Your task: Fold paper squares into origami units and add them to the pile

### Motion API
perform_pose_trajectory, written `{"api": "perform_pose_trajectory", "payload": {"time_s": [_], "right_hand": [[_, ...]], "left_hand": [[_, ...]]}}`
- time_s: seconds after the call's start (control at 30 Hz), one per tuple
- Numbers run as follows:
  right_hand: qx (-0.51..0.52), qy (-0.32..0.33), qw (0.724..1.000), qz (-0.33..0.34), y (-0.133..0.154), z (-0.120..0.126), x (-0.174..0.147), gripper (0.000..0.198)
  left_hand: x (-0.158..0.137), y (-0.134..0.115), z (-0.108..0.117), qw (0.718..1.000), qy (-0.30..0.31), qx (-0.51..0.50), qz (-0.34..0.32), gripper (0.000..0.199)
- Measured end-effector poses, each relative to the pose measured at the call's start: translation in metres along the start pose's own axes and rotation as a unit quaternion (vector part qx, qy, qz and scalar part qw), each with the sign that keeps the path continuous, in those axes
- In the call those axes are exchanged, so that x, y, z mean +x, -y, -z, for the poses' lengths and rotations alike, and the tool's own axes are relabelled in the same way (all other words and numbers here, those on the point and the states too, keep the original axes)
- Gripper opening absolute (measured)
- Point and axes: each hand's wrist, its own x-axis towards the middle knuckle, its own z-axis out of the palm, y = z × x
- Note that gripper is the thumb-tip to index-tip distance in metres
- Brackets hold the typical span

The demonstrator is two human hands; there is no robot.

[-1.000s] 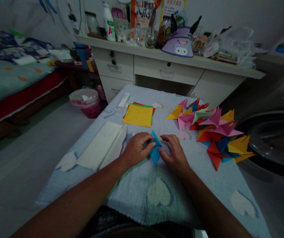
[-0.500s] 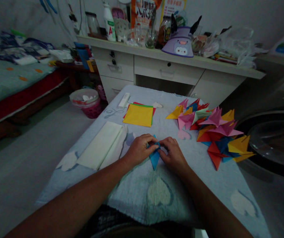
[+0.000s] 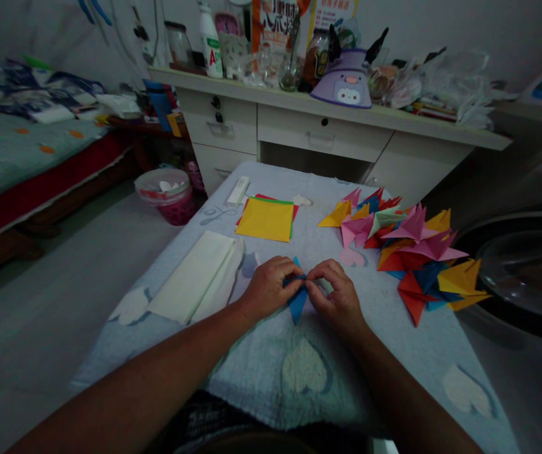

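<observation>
Blue paper, folded into a narrow lozenge, is the piece in work: the blue folded paper (image 3: 297,307) sits about midway between the near and far edges of the cloth-covered table (image 3: 261,372), one point toward the near edge and the other toward the far edge. The left hand (image 3: 269,284) is clamped on its left side, thumb and fingers over the middle; the right hand (image 3: 341,297) has thumb and forefinger drawn together at its right side, apparently pinching a bit of the paper, though the contact is partly hidden.

The step in hand looks like a small fold being worked or creased at the middle. The next move, I judge, calls for the left hand to hold firm while the right fingertips press the crease evenly, without skewing the two points.

Against the picture from a second ago, the right fingertips have closed in from an open spread, and more of the paper's middle is covered. The yellow-topped paper stack (image 3: 265,219) toward the far edge and the pile of folded paper shapes (image 3: 410,230) along the right edge lie as they did.
</observation>
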Motion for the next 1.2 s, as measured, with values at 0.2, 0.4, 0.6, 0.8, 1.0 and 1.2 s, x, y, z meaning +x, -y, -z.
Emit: {"api": "perform_pose_trajectory", "payload": {"time_s": [0.2, 0.4, 0.6, 0.8, 1.0, 1.2], "right_hand": [[0.026, -0.003, 0.999, -0.02, 0.002, -0.0014, -0.0005, 0.004], [0.046, 0.007, 0.998, -0.043, 0.0036, -0.0009, 0.0009, 0.007], [0.109, 0.012, 0.992, -0.063, 0.0018, 0.0, 0.001, 0.008], [0.162, 0.045, 0.98, -0.106, 0.0036, 0.0039, 0.0024, 0.012], [0.175, 0.058, 0.972, -0.146, -0.0001, 0.0044, 0.0019, 0.018], [0.221, 0.073, 0.954, -0.19, -0.0043, 0.0036, 0.0023, 0.019]], "left_hand": [[-0.0005, 0.0006, -0.0006, 0.999, -0.007, 0.034, -0.036, 0.005], [-0.0005, -0.0005, -0.0013, 0.997, 0.0, 0.053, -0.062, 0.008], [-0.0009, -0.0052, 0.002, 0.998, -0.01, 0.011, -0.064, 0.005], [-0.0008, -0.0057, 0.0024, 0.997, -0.01, -0.005, -0.081, 0.005], [-0.0014, -0.0055, 0.0024, 0.996, 0.001, 0.015, -0.088, 0.006], [-0.0009, -0.0044, 0.0024, 0.995, 0.0, 0.013, -0.094, 0.005]]}}
